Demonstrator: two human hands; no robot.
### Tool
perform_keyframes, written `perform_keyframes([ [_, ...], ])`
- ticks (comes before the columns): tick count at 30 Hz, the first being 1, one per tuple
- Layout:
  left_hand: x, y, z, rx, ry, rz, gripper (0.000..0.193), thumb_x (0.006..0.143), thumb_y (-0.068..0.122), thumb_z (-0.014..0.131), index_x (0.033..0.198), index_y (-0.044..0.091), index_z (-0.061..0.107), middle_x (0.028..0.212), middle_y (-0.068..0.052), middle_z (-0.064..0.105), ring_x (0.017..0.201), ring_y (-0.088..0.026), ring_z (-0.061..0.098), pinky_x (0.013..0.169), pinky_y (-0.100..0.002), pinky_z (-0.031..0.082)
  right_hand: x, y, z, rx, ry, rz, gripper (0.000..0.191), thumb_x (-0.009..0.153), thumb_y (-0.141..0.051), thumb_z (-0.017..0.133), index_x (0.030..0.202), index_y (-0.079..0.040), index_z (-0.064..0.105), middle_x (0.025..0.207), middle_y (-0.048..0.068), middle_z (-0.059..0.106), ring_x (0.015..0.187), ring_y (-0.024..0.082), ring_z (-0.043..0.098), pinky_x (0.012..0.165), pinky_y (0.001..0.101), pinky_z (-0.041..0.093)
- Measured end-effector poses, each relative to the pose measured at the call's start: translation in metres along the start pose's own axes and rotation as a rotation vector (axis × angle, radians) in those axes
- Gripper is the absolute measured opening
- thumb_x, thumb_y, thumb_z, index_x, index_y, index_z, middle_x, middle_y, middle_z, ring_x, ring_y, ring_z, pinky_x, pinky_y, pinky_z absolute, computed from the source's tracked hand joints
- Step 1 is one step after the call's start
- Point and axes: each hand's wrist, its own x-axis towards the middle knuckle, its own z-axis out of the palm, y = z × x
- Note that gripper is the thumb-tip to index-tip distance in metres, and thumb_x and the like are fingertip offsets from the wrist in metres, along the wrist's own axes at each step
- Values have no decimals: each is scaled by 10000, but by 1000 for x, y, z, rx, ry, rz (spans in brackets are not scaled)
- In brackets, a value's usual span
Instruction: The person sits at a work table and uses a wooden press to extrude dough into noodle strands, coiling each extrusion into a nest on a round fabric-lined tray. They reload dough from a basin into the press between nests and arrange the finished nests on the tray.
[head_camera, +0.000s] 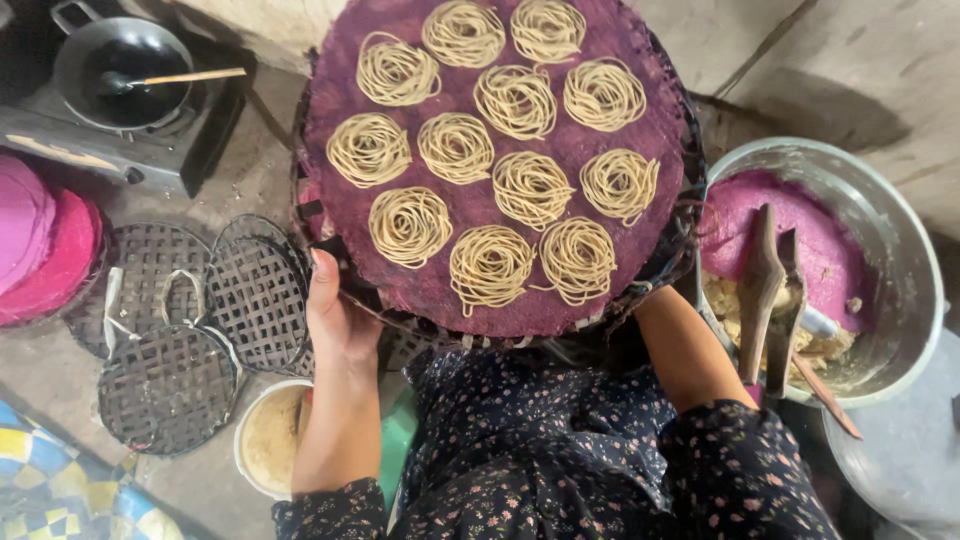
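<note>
At the bottom of the frame a dark floral sleeve (560, 450) covers both arms of the person wearing the camera. Just left of the left forearm, low in the frame, stands a small white bowl (262, 440) of pale, grainy stuff, and beside it on the floor lie several flat round woven mats (168, 385), dark and overlapping, reaching up to the left middle.

The left hand (335, 310) is closed on the lower left rim of a large round woven tray (660, 275), thumb laid up along the edge. The right hand is hidden under the tray at its lower right; only the forearm shows, so I cannot tell how it is closed. The tray fills the top centre of the frame, held level. A purple cloth (500, 90) covers it, and on the cloth sit twelve coils of thin pale noodle strands (490, 265), spaced in rough rows, none touching.

At the right middle is a big metal basin (905, 260) holding a pink cloth (820, 240), pale dough and a wooden press (770, 295) leaning in it. At the left edge lies a stack of pink round cloths (45, 250). In the upper left corner a stove (120, 150) carries a dark pan (120, 70) with a wooden-handled ladle (185, 77) resting in it.
</note>
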Motion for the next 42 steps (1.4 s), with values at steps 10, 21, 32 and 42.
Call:
perform_keyframes([
  [10, -17, -41, -46, -40, -11, -46, 482, 1058, 327, 638, 1436, 65, 493, 1376, -88, 611, 1252, -281, 605, 1081, -476, 494, -134, 19, -156, 260, 367, 400, 472, 857, 17, 835, 1224, 11, 539, 973, 69, 673, 764, 156, 668, 634, 291, 559],
  [21, -24, -44, -23, -45, -5, -72, 551, 997, 370, 641, 1442, 75, 507, 1401, -93, 615, 1271, -288, 600, 1100, -476, 481, -162, 0, -114, -184, 156, 326, 805, 660, -181, 915, 1339, -15, 514, 1147, 205, 690, 1026, 313, 686, 855, 415, 539],
  [32, -49, -87, -30, -119, 52, -201, 344, 1051, 325, 626, 1326, 123, 593, 1144, -38, 661, 1013, -237, 659, 885, -433, 536, -265, 12, -95, 1444, 127, 349, 607, 1041, -558, 447, 1393, -77, 565, 1125, 112, 603, 874, 204, 545, 853, 393, 473],
  [42, -28, -148, -63, -146, -21, -432, 258, 1005, 254, 690, 1235, 152, 634, 1159, -11, 690, 1039, -205, 656, 870, -409, 538, -360, 81, -122, 1208, 125, 523, 749, 1151, -672, 390, 1295, 31, 606, 720, 100, 576, 494, 131, 428, 603, 291, 397],
])
